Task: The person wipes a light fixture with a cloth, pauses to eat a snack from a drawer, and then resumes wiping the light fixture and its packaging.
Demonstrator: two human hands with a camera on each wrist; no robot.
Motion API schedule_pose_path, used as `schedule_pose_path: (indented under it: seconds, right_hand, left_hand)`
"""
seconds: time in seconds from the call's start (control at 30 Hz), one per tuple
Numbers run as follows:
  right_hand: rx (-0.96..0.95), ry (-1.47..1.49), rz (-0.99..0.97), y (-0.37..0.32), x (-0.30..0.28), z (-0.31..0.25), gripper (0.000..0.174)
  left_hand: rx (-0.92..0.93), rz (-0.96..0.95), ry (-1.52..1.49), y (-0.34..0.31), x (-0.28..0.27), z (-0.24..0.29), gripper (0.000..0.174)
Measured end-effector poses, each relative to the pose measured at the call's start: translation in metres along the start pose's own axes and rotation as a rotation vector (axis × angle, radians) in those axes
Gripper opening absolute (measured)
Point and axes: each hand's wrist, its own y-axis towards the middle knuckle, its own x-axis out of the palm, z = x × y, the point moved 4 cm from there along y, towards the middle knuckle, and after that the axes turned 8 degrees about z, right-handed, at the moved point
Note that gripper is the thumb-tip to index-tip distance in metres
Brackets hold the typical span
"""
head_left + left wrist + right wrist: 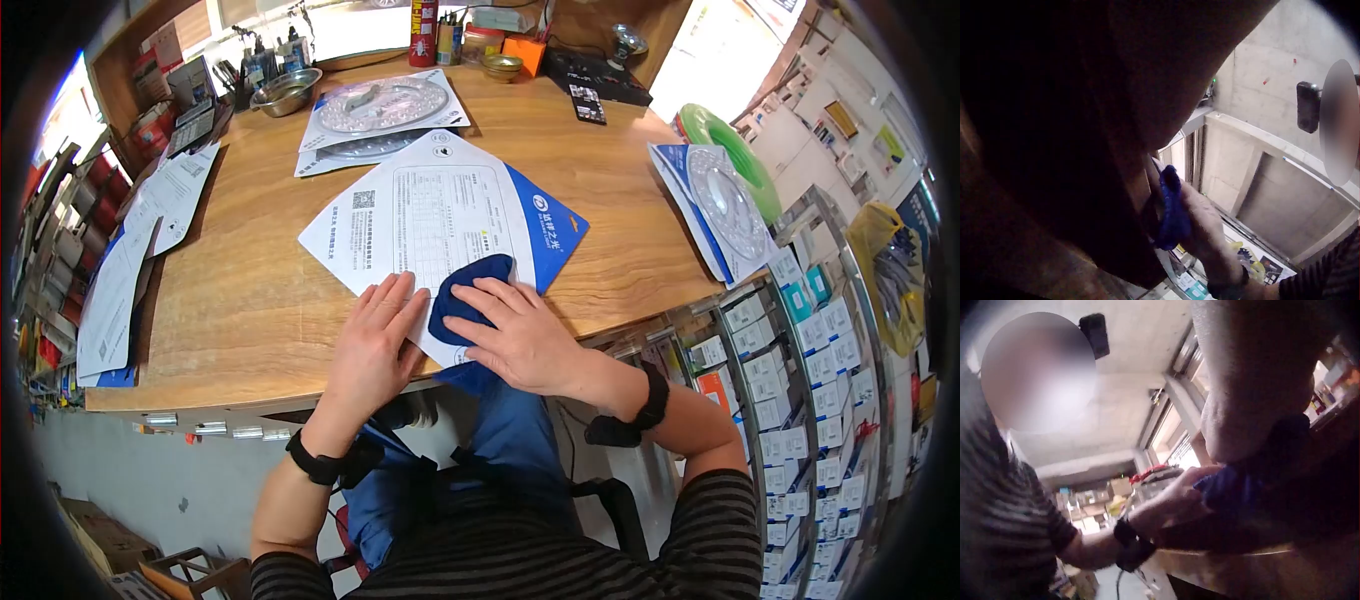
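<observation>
A white and blue printed card package [440, 215] lies flat on the wooden table [250, 290] near its front edge. A dark blue cloth [468, 290] lies over the package's near corner and hangs down past the table edge. My left hand [375, 335] lies flat with straight fingers on the package beside the cloth. My right hand [515, 330] rests on the cloth, fingers spread over it. In the left wrist view the blue cloth [1172, 209] shows edge-on against the right hand [1207, 234]. The right wrist view shows the cloth [1241, 484] and the left hand [1175, 500].
Two more round lamp packages [380, 115] lie at the back, another package [720, 210] with a green ring hangs over the right edge. A steel bowl [285, 92], a remote [588, 103] and papers [150, 230] sit around. Shelves of boxes [810, 380] stand right.
</observation>
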Motion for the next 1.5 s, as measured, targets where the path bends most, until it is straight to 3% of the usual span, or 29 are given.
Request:
schedule_pose_path:
  seconds: [0.13, 0.33, 0.4, 0.5, 0.53, 0.57, 0.6, 0.7, 0.83, 0.87, 0.9, 0.93, 0.97, 1.1, 1.13, 1.23, 1.33, 1.43, 1.5]
  right_hand:
    - [0.014, -0.124, 0.023, 0.014, 0.004, 0.029, 0.035]
    - [0.046, -0.342, 0.166, 0.007, 0.002, 0.143, 0.028]
    - [0.350, -0.309, 0.209, 0.006, 0.000, 0.173, 0.028]
    - [0.356, -0.361, 0.222, 0.010, 0.004, 0.148, 0.028]
    - [0.165, -0.351, 0.223, 0.018, 0.003, 0.120, 0.026]
    - [-0.104, -0.453, 0.074, 0.023, 0.009, 0.096, 0.027]
    - [0.004, -0.237, 0.106, 0.027, 0.015, 0.071, 0.028]
    - [-0.113, -0.109, 0.025, 0.041, 0.020, 0.001, 0.033]
    - [-0.116, -0.019, 0.031, 0.049, 0.020, 0.033, 0.031]
    - [-0.062, -0.087, 0.042, 0.050, 0.022, 0.051, 0.035]
    - [-0.136, -0.227, 0.042, 0.052, 0.020, 0.070, 0.037]
    - [0.083, -0.165, 0.068, 0.051, 0.022, 0.098, 0.036]
    - [0.044, -0.249, 0.047, 0.048, 0.029, 0.132, 0.034]
    - [0.391, -0.199, 0.113, 0.061, 0.022, 0.164, 0.034]
    - [0.391, -0.179, 0.148, 0.067, 0.026, 0.167, 0.033]
    - [0.337, -0.114, 0.144, 0.097, 0.040, 0.150, 0.031]
    - [0.008, 0.113, 0.126, 0.119, 0.067, 0.075, 0.027]
    - [-0.187, 0.292, -0.119, 0.126, 0.072, 0.011, 0.029]
    - [-0.200, 0.256, -0.074, 0.127, 0.072, 0.019, 0.030]
  left_hand:
    - [-0.028, 0.003, -0.036, 0.001, 0.000, 0.000, 0.047]
    - [-0.005, 0.013, -0.077, 0.003, 0.000, -0.001, 0.042]
    - [0.003, 0.014, -0.087, 0.002, 0.000, -0.001, 0.041]
    - [-0.026, 0.007, -0.120, 0.003, -0.001, -0.001, 0.043]
    - [-0.027, 0.007, -0.127, 0.003, -0.001, -0.002, 0.044]
    - [-0.038, 0.011, -0.124, 0.004, -0.002, -0.002, 0.044]
    - [-0.042, 0.006, -0.125, 0.004, -0.003, -0.001, 0.044]
    - [-0.049, -0.032, -0.122, 0.001, 0.000, -0.003, 0.044]
    - [-0.057, -0.030, -0.104, 0.000, 0.000, -0.003, 0.045]
    - [-0.060, -0.029, -0.105, 0.001, 0.000, -0.003, 0.045]
    - [-0.055, -0.027, -0.114, 0.001, -0.001, -0.002, 0.045]
    - [-0.049, -0.025, -0.122, 0.002, -0.002, -0.002, 0.045]
    - [-0.048, -0.024, -0.122, 0.002, -0.002, -0.002, 0.045]
    - [-0.042, -0.003, -0.106, 0.002, 0.000, -0.003, 0.044]
    - [-0.041, 0.005, -0.107, 0.002, 0.001, -0.003, 0.044]
    - [-0.053, 0.028, -0.121, 0.002, 0.002, -0.003, 0.043]
    - [-0.044, 0.032, -0.098, 0.001, 0.003, -0.004, 0.042]
    - [-0.111, -0.079, -0.165, -0.003, 0.004, -0.006, 0.041]
    - [-0.121, -0.026, -0.156, -0.004, 0.004, -0.007, 0.039]
